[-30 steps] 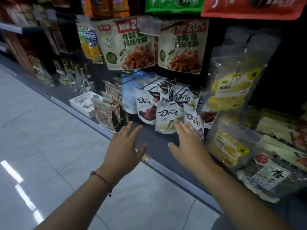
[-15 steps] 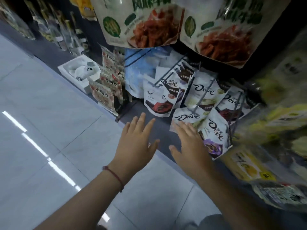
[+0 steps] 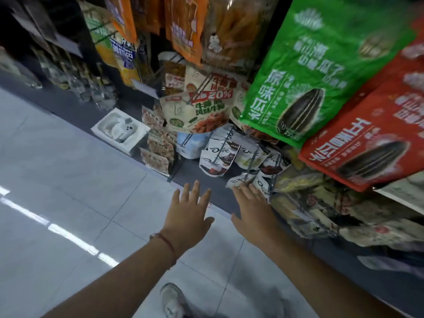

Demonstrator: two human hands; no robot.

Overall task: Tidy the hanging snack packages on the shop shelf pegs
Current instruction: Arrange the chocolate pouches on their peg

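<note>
Both hands were stretched toward the low pegs with fingers straight and spread, holding nothing. The right hand [image 3: 252,210] had its fingertips [image 3: 243,188] at the lower edge of the nearest white Dove pouches [image 3: 261,187]; whether they actually touched the pouches could not be told. The left hand [image 3: 190,214] hovered just beside it over the dark shelf base [image 3: 220,193], apart from any package, with a red cord bracelet [image 3: 166,242] at the wrist.

More Dove pouches [image 3: 218,157] hung behind on wire pegs [image 3: 252,157], crowded and overlapping at different angles. To their left stood a stack of small tan snack packets [image 3: 158,145], and beyond that a white tray [image 3: 119,129] on the shelf base. Above hung a cream bag marked 20% [image 3: 197,106], a large green sunflower-seed bag [image 3: 309,72] and a red one [image 3: 367,134] to its right, all tilted in the view. Orange bags [image 3: 183,26] hung higher up. Blurred yellow and dark packages [image 3: 321,203] filled the pegs to the right of the hands. Below lay a pale tiled floor [image 3: 68,180], with a grey shoe [image 3: 172,301] at the bottom edge.
</note>
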